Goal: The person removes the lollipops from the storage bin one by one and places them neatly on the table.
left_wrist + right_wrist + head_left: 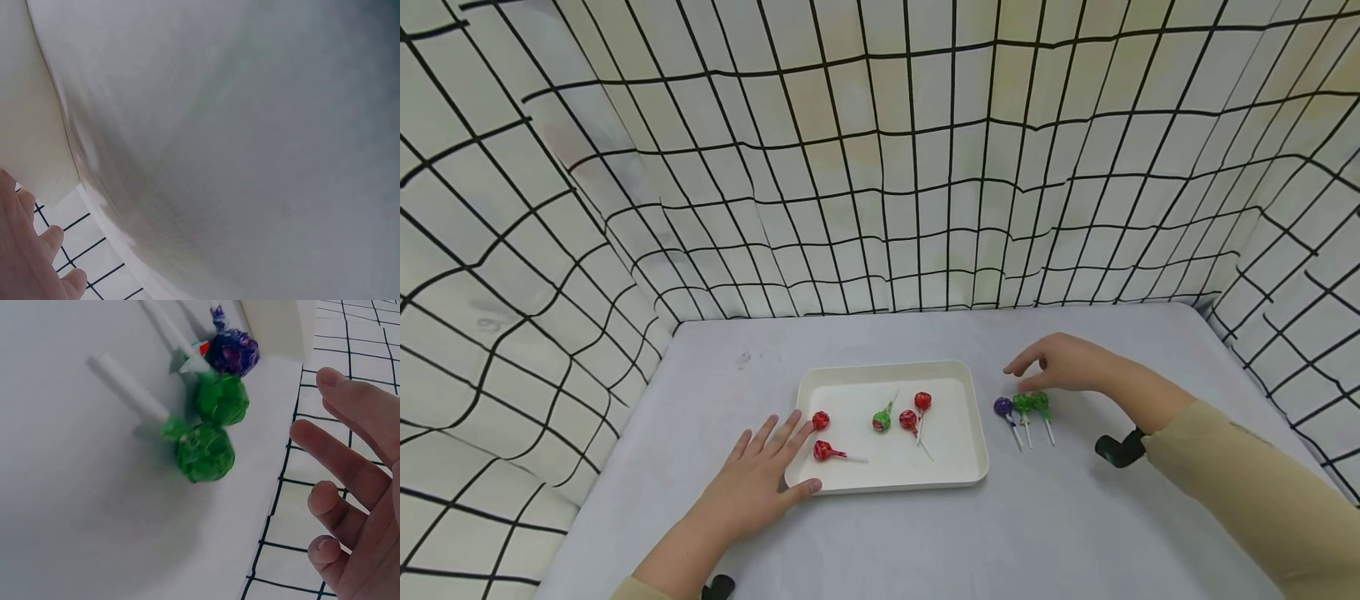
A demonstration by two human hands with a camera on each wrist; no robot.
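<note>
My left hand (765, 472) lies with fingers spread at the left edge of a white tray (880, 473). Inside the tray are a green lollipop (882, 419) near the middle and several red lollipops, one (922, 401) toward the right and another (822, 451) at the left. To the right of the tray, a purple lollipop (1003, 407) and two green lollipops (1039, 401) sit side by side on the table. Just behind them hovers my right hand (1067, 363), its fingers loosely bent and holding nothing; the right wrist view shows a gap between fingers and candies.
A pale cloth covers the table (895, 550). Black wire grid panels (917, 167) with white sheeting behind them stand at the back and both sides. A black wrist device (1120, 448) hangs under the right forearm.
</note>
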